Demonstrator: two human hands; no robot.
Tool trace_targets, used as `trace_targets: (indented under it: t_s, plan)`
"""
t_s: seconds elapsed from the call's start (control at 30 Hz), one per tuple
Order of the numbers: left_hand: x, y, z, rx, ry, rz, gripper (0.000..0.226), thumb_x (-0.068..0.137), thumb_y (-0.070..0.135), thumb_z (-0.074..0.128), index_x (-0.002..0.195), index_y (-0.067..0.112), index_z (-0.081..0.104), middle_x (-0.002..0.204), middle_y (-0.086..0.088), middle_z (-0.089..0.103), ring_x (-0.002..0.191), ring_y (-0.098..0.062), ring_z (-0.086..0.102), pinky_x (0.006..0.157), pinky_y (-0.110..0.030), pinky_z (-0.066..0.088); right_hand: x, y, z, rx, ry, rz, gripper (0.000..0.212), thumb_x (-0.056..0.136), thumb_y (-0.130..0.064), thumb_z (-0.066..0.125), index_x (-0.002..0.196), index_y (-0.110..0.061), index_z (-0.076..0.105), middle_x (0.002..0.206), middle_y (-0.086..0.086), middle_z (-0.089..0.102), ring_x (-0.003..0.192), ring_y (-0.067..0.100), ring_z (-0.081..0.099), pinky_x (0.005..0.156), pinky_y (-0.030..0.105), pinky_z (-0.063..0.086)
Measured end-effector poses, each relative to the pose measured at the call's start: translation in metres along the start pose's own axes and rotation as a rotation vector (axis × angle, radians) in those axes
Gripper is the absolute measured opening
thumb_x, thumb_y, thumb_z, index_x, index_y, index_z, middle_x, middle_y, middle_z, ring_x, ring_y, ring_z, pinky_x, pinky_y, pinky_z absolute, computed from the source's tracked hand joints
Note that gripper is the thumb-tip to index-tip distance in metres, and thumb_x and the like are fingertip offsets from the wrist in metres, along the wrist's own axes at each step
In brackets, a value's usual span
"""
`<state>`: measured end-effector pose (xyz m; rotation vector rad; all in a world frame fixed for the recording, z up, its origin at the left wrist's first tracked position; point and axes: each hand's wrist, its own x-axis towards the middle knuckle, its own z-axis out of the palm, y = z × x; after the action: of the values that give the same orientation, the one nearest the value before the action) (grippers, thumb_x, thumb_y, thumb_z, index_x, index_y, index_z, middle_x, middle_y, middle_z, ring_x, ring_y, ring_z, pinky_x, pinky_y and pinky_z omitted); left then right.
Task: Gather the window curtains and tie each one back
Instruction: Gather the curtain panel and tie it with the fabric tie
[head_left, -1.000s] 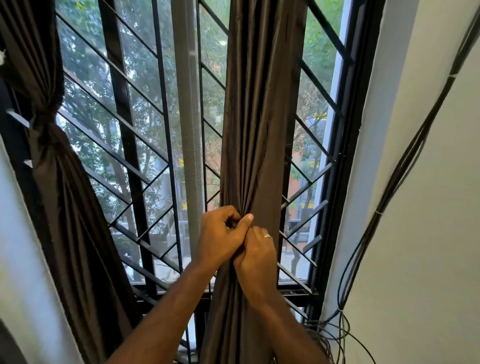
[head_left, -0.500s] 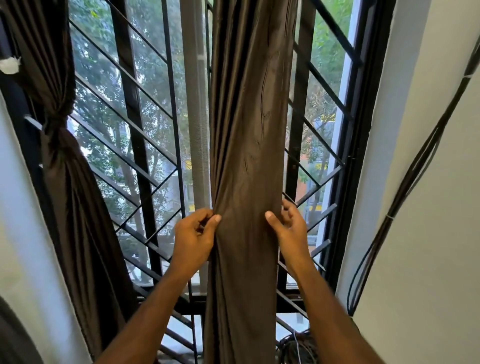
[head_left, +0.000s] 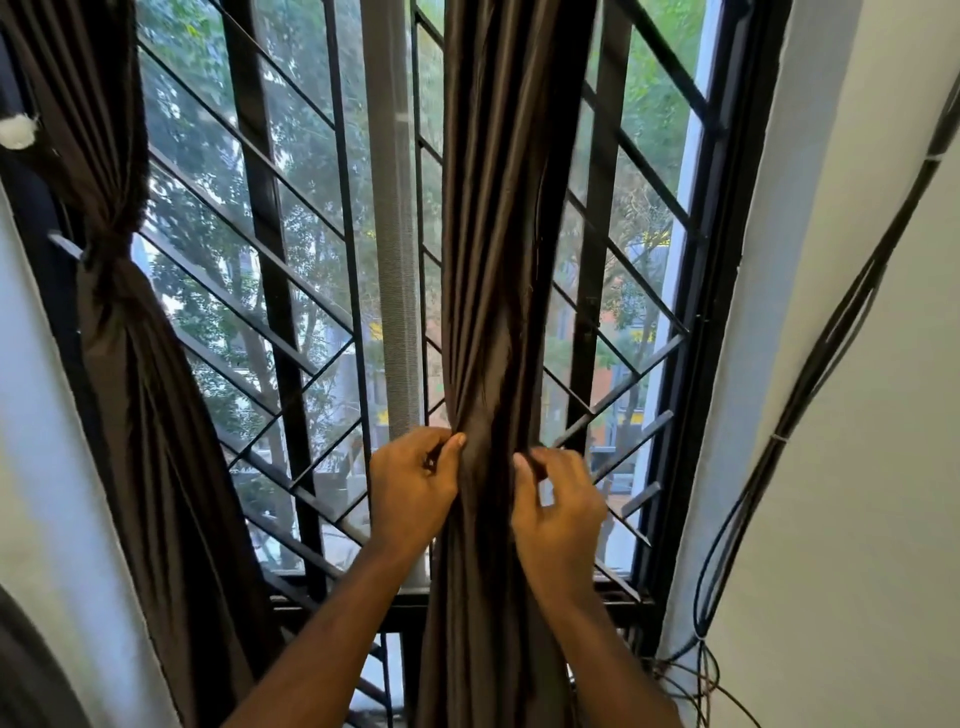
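Observation:
A dark brown curtain (head_left: 506, 234) hangs in the middle of the window, bunched into narrow folds at hand height. My left hand (head_left: 413, 486) pinches its left edge between thumb and fingers. My right hand (head_left: 558, 506) curls its fingers round the curtain's right edge. A second brown curtain (head_left: 130, 338) hangs at the far left, knotted into a tie-back about halfway up.
Behind the curtains are a black window grille (head_left: 291, 312) with diagonal bars and a grey mesh strip (head_left: 392, 234). Black cables (head_left: 810, 389) run down the white wall on the right and tangle near the sill. A white wall (head_left: 41, 415) flanks the left side.
My hands had spread the curtain wide half a second ago; now they have drawn both edges inward, bunching the cloth into a narrow bundle.

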<state>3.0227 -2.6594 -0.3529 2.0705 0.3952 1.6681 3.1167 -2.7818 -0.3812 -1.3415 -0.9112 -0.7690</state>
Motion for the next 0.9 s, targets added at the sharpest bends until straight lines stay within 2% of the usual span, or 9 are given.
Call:
trace_targets:
  t_s: [0.1, 0.2, 0.33, 0.43, 0.57, 0.67, 0.77, 0.83, 0.9]
  plan:
    - [0.001, 0.006, 0.003, -0.026, -0.078, 0.054, 0.022, 0.090, 0.026, 0.066, 0.075, 0.012, 0.075, 0.063, 0.004, 0.066, 0.058, -0.010, 0.062, 0.054, -0.039, 0.050, -0.011, -0.006, 0.010, -0.083, -0.109, -0.123, 0.009, 0.096, -0.014, 0.064, 0.101, -0.012, 0.071, 0.089, 0.002, 0.065, 0.079, 0.023, 0.062, 0.068, 0.043, 0.053]
    - [0.000, 0.011, 0.004, -0.057, -0.120, 0.090, 0.016, 0.089, 0.020, 0.069, 0.079, 0.011, 0.077, 0.068, 0.006, 0.069, 0.061, -0.007, 0.064, 0.056, -0.036, 0.052, -0.015, -0.005, 0.020, -0.140, -0.143, -0.106, 0.017, 0.097, -0.013, 0.061, 0.107, -0.009, 0.074, 0.085, 0.006, 0.062, 0.073, 0.027, 0.061, 0.064, 0.047, 0.053]
    - [0.001, 0.012, -0.001, -0.147, -0.181, 0.014, 0.015, 0.090, 0.021, 0.069, 0.082, 0.013, 0.080, 0.072, 0.009, 0.072, 0.066, -0.007, 0.067, 0.060, -0.033, 0.054, -0.019, -0.006, 0.022, -0.115, -0.174, -0.093, 0.018, 0.096, -0.007, 0.061, 0.109, -0.007, 0.074, 0.084, 0.006, 0.058, 0.070, 0.027, 0.059, 0.062, 0.048, 0.052]
    - [0.005, 0.015, -0.004, -0.221, -0.274, -0.044, 0.018, 0.090, 0.024, 0.069, 0.081, 0.014, 0.079, 0.072, 0.007, 0.073, 0.068, -0.011, 0.069, 0.063, -0.037, 0.055, -0.021, -0.012, 0.021, -0.129, -0.186, -0.090, 0.021, 0.097, -0.006, 0.056, 0.111, -0.006, 0.072, 0.084, 0.005, 0.056, 0.072, 0.026, 0.056, 0.061, 0.047, 0.051]
    - [0.011, 0.021, -0.002, -0.189, -0.318, -0.010, 0.029, 0.089, 0.036, 0.068, 0.067, 0.017, 0.068, 0.061, 0.004, 0.063, 0.059, -0.017, 0.061, 0.058, -0.041, 0.051, -0.027, -0.019, 0.026, -0.192, -0.243, -0.164, 0.022, 0.090, -0.004, 0.048, 0.095, 0.000, 0.069, 0.085, 0.010, 0.057, 0.073, 0.027, 0.054, 0.061, 0.046, 0.049]
    - [0.013, 0.021, -0.003, -0.164, -0.301, -0.003, 0.027, 0.085, 0.032, 0.071, 0.065, 0.015, 0.064, 0.059, 0.004, 0.060, 0.058, -0.016, 0.059, 0.055, -0.039, 0.051, -0.029, -0.017, 0.027, -0.183, -0.331, -0.141, 0.025, 0.083, 0.001, 0.053, 0.102, 0.002, 0.069, 0.094, 0.010, 0.058, 0.080, 0.028, 0.056, 0.065, 0.048, 0.051]
    - [0.013, 0.010, -0.008, -0.205, -0.298, -0.074, 0.023, 0.087, 0.021, 0.070, 0.066, 0.011, 0.066, 0.061, -0.001, 0.064, 0.060, -0.020, 0.061, 0.058, -0.044, 0.051, -0.021, -0.010, 0.020, -0.064, -0.402, -0.135, 0.032, 0.086, -0.003, 0.058, 0.115, -0.005, 0.072, 0.100, 0.004, 0.060, 0.086, 0.023, 0.059, 0.072, 0.047, 0.052]
    - [0.012, 0.006, -0.013, -0.252, -0.298, -0.129, 0.025, 0.087, 0.020, 0.069, 0.064, 0.016, 0.061, 0.060, 0.001, 0.060, 0.059, -0.015, 0.057, 0.059, -0.038, 0.047, -0.010, -0.006, 0.011, 0.094, -0.377, -0.094, 0.032, 0.090, -0.008, 0.063, 0.119, -0.011, 0.074, 0.101, -0.003, 0.064, 0.092, 0.016, 0.061, 0.078, 0.042, 0.052]
    - [0.012, 0.006, -0.016, -0.240, -0.293, -0.125, 0.027, 0.088, 0.020, 0.069, 0.064, 0.022, 0.057, 0.059, 0.005, 0.055, 0.059, -0.009, 0.052, 0.060, -0.032, 0.044, 0.002, -0.001, 0.002, 0.163, -0.217, -0.007, 0.025, 0.091, -0.011, 0.067, 0.114, -0.014, 0.076, 0.100, -0.004, 0.065, 0.096, 0.010, 0.062, 0.084, 0.032, 0.052]
